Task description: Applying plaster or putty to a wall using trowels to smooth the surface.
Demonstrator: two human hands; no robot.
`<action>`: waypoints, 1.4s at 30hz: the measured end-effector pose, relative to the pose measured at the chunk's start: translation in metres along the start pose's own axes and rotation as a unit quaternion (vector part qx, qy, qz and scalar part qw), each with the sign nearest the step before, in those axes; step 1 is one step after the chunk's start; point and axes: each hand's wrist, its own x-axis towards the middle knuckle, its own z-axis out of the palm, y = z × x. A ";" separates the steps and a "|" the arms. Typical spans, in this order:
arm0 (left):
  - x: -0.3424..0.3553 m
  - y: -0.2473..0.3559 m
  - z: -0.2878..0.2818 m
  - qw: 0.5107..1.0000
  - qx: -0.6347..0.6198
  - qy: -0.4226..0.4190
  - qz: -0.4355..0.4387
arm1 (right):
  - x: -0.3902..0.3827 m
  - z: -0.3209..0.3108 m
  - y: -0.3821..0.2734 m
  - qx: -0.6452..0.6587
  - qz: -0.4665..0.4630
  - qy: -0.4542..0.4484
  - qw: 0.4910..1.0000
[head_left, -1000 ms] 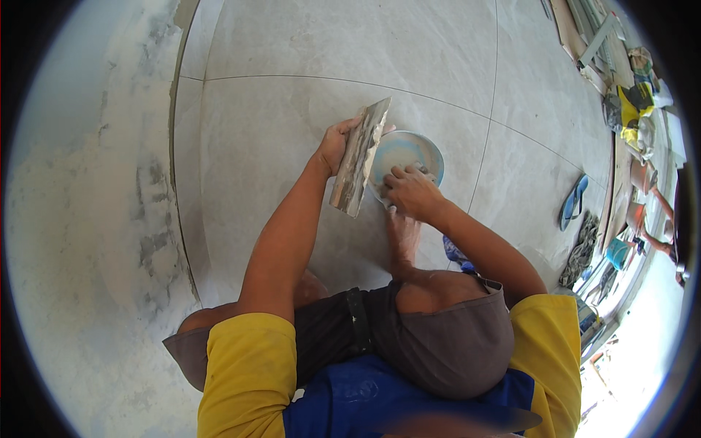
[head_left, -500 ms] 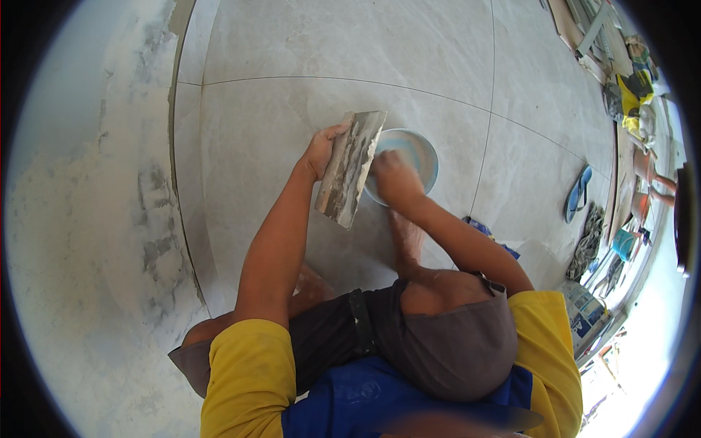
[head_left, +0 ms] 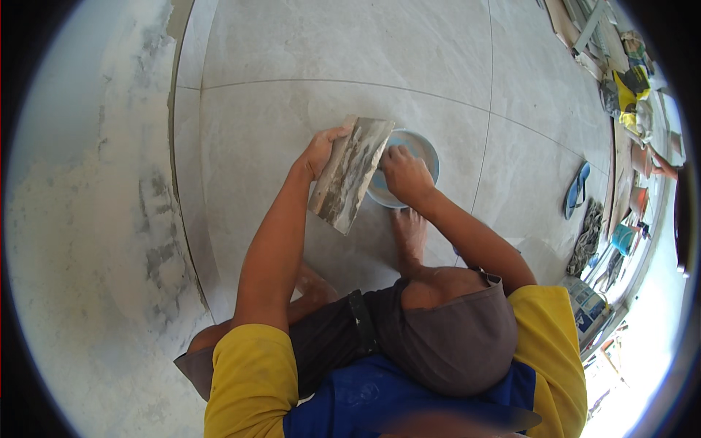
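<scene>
My left hand (head_left: 319, 151) grips a plastering trowel (head_left: 352, 175) by its far-left side; its rectangular blade is tilted and smeared with grey-white putty. Over a round pale blue bucket (head_left: 427, 146), my right hand (head_left: 407, 175) is closed, its fingers curled close to the trowel's right edge. What the right hand holds, if anything, is hidden. Inside the bucket there are pale smears, and part of its rim lies behind the trowel and the right hand.
My bare foot (head_left: 409, 232) rests just below the bucket on the tiled floor (head_left: 328, 44). A patchy plastered wall (head_left: 80, 241) rises on the left. To the right lie a blue flip-flop (head_left: 577, 191), a dark cloth heap (head_left: 586, 237) and a yellow-black bag (head_left: 634, 91); another person's arm (head_left: 663, 166) shows beyond.
The trowel has shifted slightly right and tilted a little more. My right hand, blurred before, is now sharper and slightly farther right, its fingers by the blade edge.
</scene>
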 end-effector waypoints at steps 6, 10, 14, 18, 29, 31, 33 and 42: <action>0.001 -0.002 0.009 1.000 0.003 0.015 0.016 | 0.002 -0.010 0.020 0.075 0.152 0.074 0.983; 0.005 -0.006 0.001 0.999 -0.042 -0.032 0.005 | 0.006 0.020 -0.009 -0.009 0.020 0.022 1.000; 0.003 -0.005 -0.006 0.997 -0.064 -0.050 -0.009 | -0.004 -0.004 -0.005 0.006 -0.090 -0.164 0.982; 0.003 0.004 -0.004 0.989 -0.138 0.001 0.049 | -0.026 -0.037 0.020 0.119 0.012 0.035 0.992; -0.030 0.059 0.045 0.969 -0.185 -0.032 0.163 | 0.007 -0.098 0.039 0.036 -0.235 0.327 0.915; -0.039 0.072 0.035 0.955 -0.208 -0.062 0.203 | 0.012 -0.096 0.070 0.039 -0.127 0.313 0.940; -0.051 0.089 0.041 0.931 -0.126 0.060 0.338 | 0.016 -0.102 0.058 0.276 0.041 0.322 0.905; -0.093 0.092 0.080 0.611 0.387 0.189 0.665 | 0.074 -0.180 -0.020 0.895 0.139 0.054 0.420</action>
